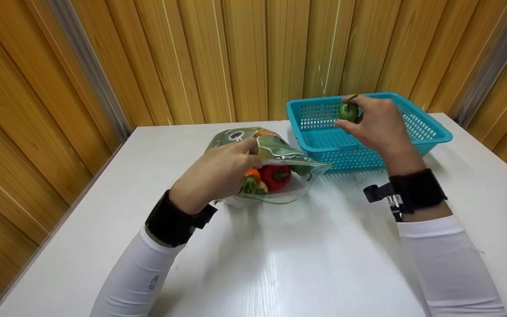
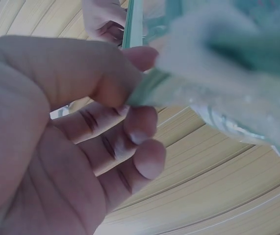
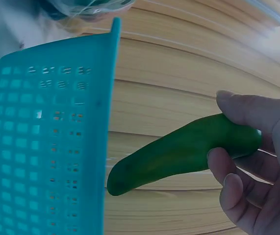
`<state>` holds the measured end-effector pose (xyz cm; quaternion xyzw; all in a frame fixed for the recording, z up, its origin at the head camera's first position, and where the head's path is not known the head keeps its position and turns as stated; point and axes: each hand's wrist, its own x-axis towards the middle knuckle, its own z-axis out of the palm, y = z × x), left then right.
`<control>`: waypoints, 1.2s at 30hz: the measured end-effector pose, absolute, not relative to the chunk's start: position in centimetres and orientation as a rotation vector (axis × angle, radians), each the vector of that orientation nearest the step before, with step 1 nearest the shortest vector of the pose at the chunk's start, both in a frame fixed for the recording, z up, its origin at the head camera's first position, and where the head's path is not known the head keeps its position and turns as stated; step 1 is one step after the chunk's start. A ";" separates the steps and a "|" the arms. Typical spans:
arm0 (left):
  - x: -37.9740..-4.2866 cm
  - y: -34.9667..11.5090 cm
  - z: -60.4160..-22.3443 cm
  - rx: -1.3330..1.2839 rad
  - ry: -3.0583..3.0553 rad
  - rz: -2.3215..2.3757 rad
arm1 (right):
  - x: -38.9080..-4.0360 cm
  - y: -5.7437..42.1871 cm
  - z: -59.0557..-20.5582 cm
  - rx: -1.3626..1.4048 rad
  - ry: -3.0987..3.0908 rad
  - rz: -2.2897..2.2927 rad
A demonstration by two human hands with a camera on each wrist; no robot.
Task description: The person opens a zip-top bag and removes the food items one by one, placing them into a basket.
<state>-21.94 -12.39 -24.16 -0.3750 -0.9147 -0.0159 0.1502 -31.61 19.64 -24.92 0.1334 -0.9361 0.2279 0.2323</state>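
Note:
My right hand (image 1: 379, 123) pinches a long green chili pepper (image 3: 184, 149) near its stem end between thumb and fingers. It holds the pepper above the turquoise plastic basket (image 1: 346, 159); in the right wrist view the pepper's tip points toward the basket's rim. With thumb and index finger, my left hand (image 1: 218, 171) pinches the edge of a clear printed zip bag (image 1: 275, 147), its mouth raised and facing me. Inside the bag show a red bell pepper (image 1: 275, 177), an orange vegetable (image 1: 252, 175) with a green top and a dark green vegetable (image 1: 302, 169), partly hidden.
The bag lies on a white table (image 1: 280, 264), just left of the basket. Wood-patterned panels (image 1: 244, 61) rise behind the table and along its sides. In the head view, the visible part of the basket's floor is bare.

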 end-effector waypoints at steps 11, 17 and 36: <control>-21.9 -12.2 -24.2 -1.061 -2.615 0.023 | -33.2 20.9 -26.5 0.267 -2.758 0.583; -22.0 -12.3 -24.3 -1.073 -2.592 0.031 | -33.5 20.7 -26.8 0.317 -2.831 0.566; -21.9 -12.4 -24.2 -1.076 -2.584 0.033 | -33.6 20.6 -26.9 0.375 -2.930 0.511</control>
